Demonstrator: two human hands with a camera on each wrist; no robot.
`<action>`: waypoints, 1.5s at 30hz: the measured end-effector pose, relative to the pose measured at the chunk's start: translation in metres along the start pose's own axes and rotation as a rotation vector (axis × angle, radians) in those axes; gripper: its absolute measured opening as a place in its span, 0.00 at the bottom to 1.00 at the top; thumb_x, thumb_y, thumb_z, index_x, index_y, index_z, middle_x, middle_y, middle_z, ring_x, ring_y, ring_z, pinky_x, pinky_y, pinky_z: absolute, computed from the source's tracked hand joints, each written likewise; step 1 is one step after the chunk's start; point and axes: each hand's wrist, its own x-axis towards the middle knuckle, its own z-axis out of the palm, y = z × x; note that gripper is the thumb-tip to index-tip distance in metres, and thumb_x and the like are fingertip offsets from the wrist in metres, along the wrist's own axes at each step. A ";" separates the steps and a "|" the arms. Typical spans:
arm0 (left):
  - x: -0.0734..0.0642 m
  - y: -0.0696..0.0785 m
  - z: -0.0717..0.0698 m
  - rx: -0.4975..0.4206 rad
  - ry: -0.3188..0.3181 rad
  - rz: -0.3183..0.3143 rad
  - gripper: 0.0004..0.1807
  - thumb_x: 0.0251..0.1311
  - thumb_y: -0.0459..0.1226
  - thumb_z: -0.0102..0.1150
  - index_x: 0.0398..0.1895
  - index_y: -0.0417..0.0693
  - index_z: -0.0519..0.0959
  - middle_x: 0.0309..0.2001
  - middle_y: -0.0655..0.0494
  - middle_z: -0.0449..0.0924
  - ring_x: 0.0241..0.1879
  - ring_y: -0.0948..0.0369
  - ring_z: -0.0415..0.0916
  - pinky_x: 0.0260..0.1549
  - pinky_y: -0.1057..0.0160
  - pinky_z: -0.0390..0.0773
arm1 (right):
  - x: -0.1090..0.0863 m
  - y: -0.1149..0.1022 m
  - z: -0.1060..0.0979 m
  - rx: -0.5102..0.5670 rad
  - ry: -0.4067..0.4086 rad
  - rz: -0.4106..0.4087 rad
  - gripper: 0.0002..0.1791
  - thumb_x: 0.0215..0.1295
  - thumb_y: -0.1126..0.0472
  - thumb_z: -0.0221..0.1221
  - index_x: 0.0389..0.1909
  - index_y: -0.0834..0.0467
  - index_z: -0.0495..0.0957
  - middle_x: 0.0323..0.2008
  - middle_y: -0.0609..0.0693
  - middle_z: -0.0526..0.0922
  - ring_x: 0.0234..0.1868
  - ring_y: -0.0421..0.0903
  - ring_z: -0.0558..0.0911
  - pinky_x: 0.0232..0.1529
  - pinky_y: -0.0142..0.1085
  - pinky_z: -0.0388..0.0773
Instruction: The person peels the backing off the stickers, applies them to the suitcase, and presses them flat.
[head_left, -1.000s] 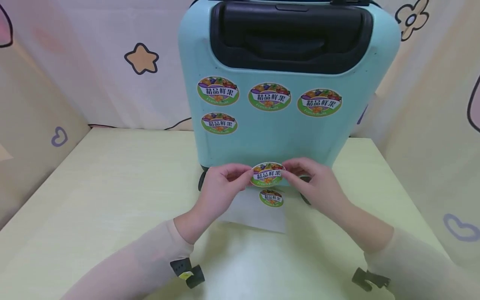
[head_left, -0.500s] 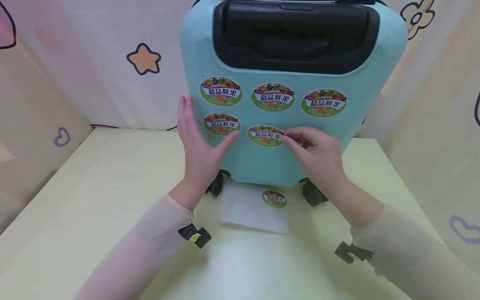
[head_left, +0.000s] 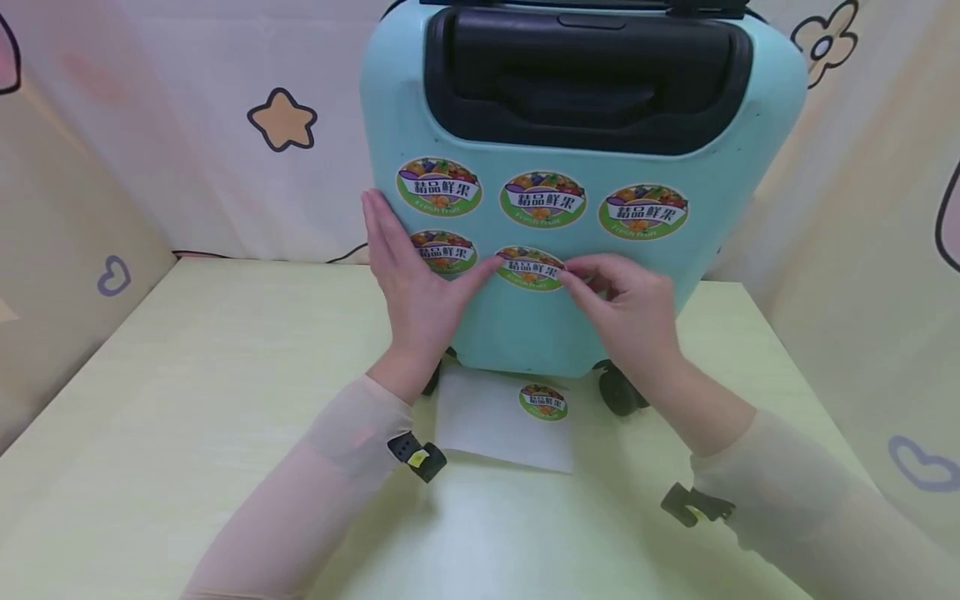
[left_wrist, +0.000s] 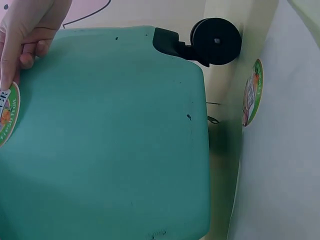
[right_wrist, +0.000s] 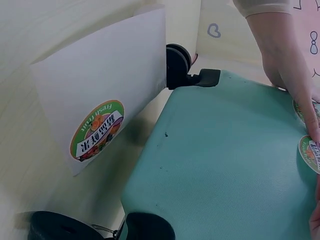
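Observation:
An oval fruit-label sticker (head_left: pixel 529 270) lies against the front of the light blue suitcase (head_left: pixel 525 337), in the middle of the lower row. My right hand (head_left: pixel 637 307) pinches its right edge between thumb and forefinger. With its thumb, my left hand (head_left: pixel 420 296) touches the sticker's left edge, while its straight fingers rest along the suitcase's left side. That hand partly covers another fruit sticker (head_left: pixel 444 250). The left wrist view shows the right hand (left_wrist: pixel 31 30) at the sticker (left_wrist: pixel 9 115); the right wrist view catches the left thumb on it.
Above are three matching stickers in a row, the middle one (head_left: pixel 543 200) under the black handle recess (head_left: pixel 585 79). On the table (head_left: pixel 225 400), a white backing sheet (head_left: pixel 487 421) bears one more sticker (head_left: pixel 543 402). A black wheel (head_left: pixel 621 392) shows under the suitcase.
Both hands rose from above the backing sheet, and the sticker came up to the suitcase front. The left hand let go, moved to the suitcase's side, then brought its thumb onto the sticker's left edge.

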 end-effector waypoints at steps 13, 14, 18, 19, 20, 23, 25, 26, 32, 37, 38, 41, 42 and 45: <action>-0.003 0.002 0.004 0.001 0.067 0.000 0.65 0.40 0.59 0.68 0.72 0.41 0.38 0.71 0.48 0.39 0.67 0.61 0.40 0.62 0.56 0.49 | 0.006 0.001 0.000 -0.440 -0.006 -0.268 0.10 0.57 0.61 0.64 0.33 0.64 0.78 0.27 0.56 0.84 0.24 0.48 0.81 0.20 0.37 0.73; -0.003 0.002 0.004 -0.002 0.068 0.000 0.65 0.40 0.60 0.68 0.72 0.41 0.38 0.71 0.48 0.39 0.67 0.62 0.40 0.62 0.57 0.49 | 0.007 0.002 -0.001 -0.465 0.006 -0.291 0.10 0.58 0.61 0.64 0.33 0.64 0.78 0.27 0.56 0.84 0.24 0.48 0.81 0.19 0.37 0.73; -0.004 0.001 0.005 -0.029 0.062 0.000 0.66 0.39 0.61 0.67 0.72 0.42 0.38 0.71 0.49 0.37 0.68 0.63 0.39 0.63 0.58 0.49 | 0.018 0.000 -0.012 -0.458 0.127 -0.410 0.08 0.56 0.65 0.64 0.34 0.65 0.78 0.29 0.58 0.82 0.28 0.52 0.80 0.26 0.42 0.77; -0.004 0.001 0.006 -0.032 0.060 0.005 0.66 0.40 0.62 0.65 0.72 0.41 0.38 0.72 0.49 0.37 0.68 0.63 0.38 0.63 0.58 0.48 | 0.023 -0.002 -0.016 -0.438 0.162 -0.451 0.09 0.56 0.65 0.63 0.36 0.65 0.78 0.32 0.58 0.82 0.32 0.54 0.80 0.30 0.43 0.77; -0.004 0.001 0.006 -0.031 0.061 0.015 0.66 0.40 0.64 0.63 0.72 0.41 0.38 0.72 0.48 0.36 0.68 0.63 0.37 0.63 0.58 0.47 | 0.031 -0.006 -0.020 -0.426 0.185 -0.490 0.10 0.57 0.65 0.62 0.39 0.65 0.78 0.36 0.59 0.81 0.36 0.55 0.79 0.36 0.44 0.77; -0.003 -0.003 0.007 0.015 0.087 0.088 0.65 0.42 0.68 0.57 0.71 0.36 0.38 0.72 0.43 0.34 0.70 0.60 0.34 0.65 0.56 0.42 | 0.057 -0.018 -0.030 -0.449 0.178 -0.546 0.17 0.60 0.62 0.59 0.50 0.63 0.76 0.50 0.60 0.78 0.52 0.57 0.74 0.58 0.50 0.64; -0.002 -0.006 0.008 0.068 0.127 0.160 0.65 0.43 0.70 0.54 0.70 0.36 0.38 0.71 0.39 0.33 0.71 0.58 0.32 0.66 0.54 0.38 | 0.071 -0.026 -0.034 -0.524 0.114 -0.532 0.20 0.64 0.58 0.57 0.55 0.61 0.74 0.54 0.59 0.75 0.57 0.57 0.70 0.64 0.51 0.52; -0.002 -0.007 0.009 0.093 0.149 0.192 0.65 0.42 0.71 0.54 0.70 0.36 0.38 0.71 0.38 0.33 0.71 0.57 0.31 0.66 0.53 0.36 | 0.076 -0.028 -0.035 -0.564 0.075 -0.516 0.22 0.65 0.56 0.56 0.57 0.61 0.73 0.55 0.60 0.75 0.58 0.57 0.69 0.66 0.52 0.46; 0.001 -0.010 0.015 0.159 0.186 0.255 0.62 0.47 0.70 0.50 0.71 0.40 0.36 0.70 0.35 0.34 0.71 0.55 0.32 0.66 0.52 0.37 | 0.080 -0.033 -0.037 -0.653 -0.027 -0.457 0.24 0.65 0.52 0.55 0.58 0.62 0.72 0.54 0.61 0.75 0.56 0.60 0.68 0.67 0.51 0.38; 0.000 -0.004 0.023 0.253 0.191 0.397 0.54 0.57 0.61 0.51 0.73 0.58 0.26 0.69 0.33 0.36 0.71 0.47 0.32 0.65 0.44 0.33 | 0.078 -0.037 -0.038 -0.678 -0.020 -0.447 0.23 0.64 0.55 0.58 0.58 0.60 0.73 0.52 0.61 0.75 0.54 0.60 0.68 0.67 0.52 0.41; -0.001 -0.004 0.025 0.291 0.191 0.440 0.54 0.57 0.59 0.52 0.72 0.62 0.24 0.70 0.35 0.33 0.70 0.45 0.33 0.64 0.42 0.34 | 0.078 -0.038 -0.039 -0.676 -0.022 -0.443 0.23 0.63 0.55 0.58 0.58 0.60 0.73 0.52 0.61 0.75 0.54 0.59 0.68 0.67 0.52 0.41; -0.004 -0.005 0.031 0.379 0.181 0.542 0.57 0.54 0.60 0.55 0.72 0.60 0.25 0.73 0.45 0.24 0.70 0.44 0.34 0.63 0.39 0.36 | 0.078 -0.037 -0.039 -0.683 -0.029 -0.452 0.24 0.64 0.54 0.57 0.58 0.61 0.72 0.52 0.62 0.74 0.54 0.60 0.68 0.67 0.51 0.39; -0.005 -0.006 0.033 0.397 0.173 0.570 0.59 0.52 0.62 0.56 0.72 0.60 0.25 0.73 0.49 0.21 0.70 0.45 0.33 0.63 0.39 0.35 | 0.078 -0.036 -0.039 -0.687 -0.029 -0.460 0.24 0.65 0.54 0.56 0.58 0.61 0.72 0.52 0.62 0.74 0.53 0.60 0.68 0.67 0.51 0.39; -0.007 -0.010 0.034 0.415 0.141 0.652 0.64 0.44 0.68 0.58 0.72 0.59 0.25 0.72 0.54 0.18 0.71 0.49 0.28 0.63 0.41 0.31 | 0.078 -0.035 -0.039 -0.693 -0.020 -0.480 0.23 0.66 0.53 0.55 0.58 0.62 0.72 0.52 0.63 0.74 0.53 0.61 0.68 0.67 0.50 0.39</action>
